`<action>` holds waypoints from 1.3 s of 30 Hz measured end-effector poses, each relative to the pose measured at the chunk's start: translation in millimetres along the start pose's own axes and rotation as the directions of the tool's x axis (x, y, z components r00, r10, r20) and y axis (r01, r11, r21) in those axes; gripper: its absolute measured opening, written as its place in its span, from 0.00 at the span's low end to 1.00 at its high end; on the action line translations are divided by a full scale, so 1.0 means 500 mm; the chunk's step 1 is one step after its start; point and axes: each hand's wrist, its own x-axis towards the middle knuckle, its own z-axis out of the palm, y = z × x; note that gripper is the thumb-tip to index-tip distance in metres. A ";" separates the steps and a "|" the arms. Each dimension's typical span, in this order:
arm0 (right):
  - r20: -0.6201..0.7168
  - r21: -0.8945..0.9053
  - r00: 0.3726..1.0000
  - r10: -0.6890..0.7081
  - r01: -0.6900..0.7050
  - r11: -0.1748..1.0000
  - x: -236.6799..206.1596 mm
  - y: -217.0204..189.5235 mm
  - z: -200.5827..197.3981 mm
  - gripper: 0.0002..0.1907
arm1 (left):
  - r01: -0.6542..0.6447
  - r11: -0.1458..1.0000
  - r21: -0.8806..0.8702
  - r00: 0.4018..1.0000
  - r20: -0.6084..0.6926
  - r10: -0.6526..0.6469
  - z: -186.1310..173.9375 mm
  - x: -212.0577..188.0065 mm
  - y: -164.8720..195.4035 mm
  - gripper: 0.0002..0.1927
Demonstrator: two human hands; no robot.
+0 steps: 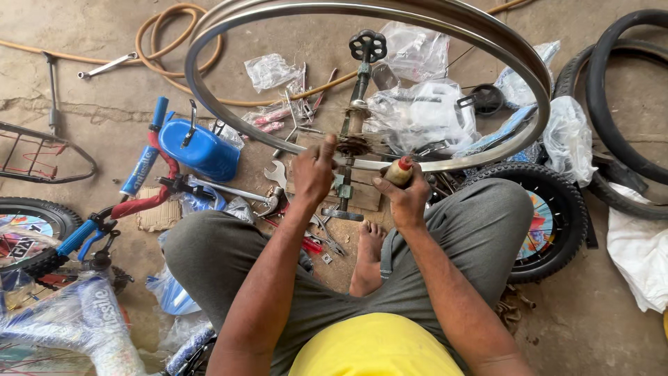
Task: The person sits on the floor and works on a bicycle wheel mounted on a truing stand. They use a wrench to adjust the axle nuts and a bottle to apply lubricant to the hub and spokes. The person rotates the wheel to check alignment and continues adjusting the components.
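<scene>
Both hands work at the near edge of the bare silver metal wheel rim (229,122), which stands on a hub stand: the left hand (313,170) pinches there, and the right hand (407,195) is closed around a small red-capped tan bottle (399,170). Judging by the grip, the rim could swing on the hub (353,144) and slip from the pinch, or the bottle could spill onto the scattered metal tools (292,115) below.

I see a bare silver wheel rim (480,42) held level above the floor, its near edge touching a small tan bottle (399,171) with a red tip.
</scene>
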 end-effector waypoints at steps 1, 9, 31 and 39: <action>-0.003 0.021 1.000 -0.018 0.018 1.000 -0.001 -0.002 0.001 0.23 | -0.024 1.000 -0.001 1.000 0.013 0.024 0.004 -0.003 0.004 0.46; 0.077 0.070 0.997 0.003 -0.008 0.997 -0.002 -0.019 0.002 0.23 | -0.046 0.997 0.070 0.991 0.131 0.037 0.012 -0.018 0.065 0.45; 0.124 0.011 0.992 0.013 -0.014 1.000 -0.007 -0.029 0.010 0.22 | -0.136 0.962 0.235 0.990 0.053 0.127 -0.005 -0.035 0.103 0.41; 0.128 0.012 0.992 0.020 -0.022 1.000 -0.007 -0.027 0.014 0.22 | -0.257 0.819 0.513 0.938 -0.072 0.340 0.009 -0.026 0.094 0.40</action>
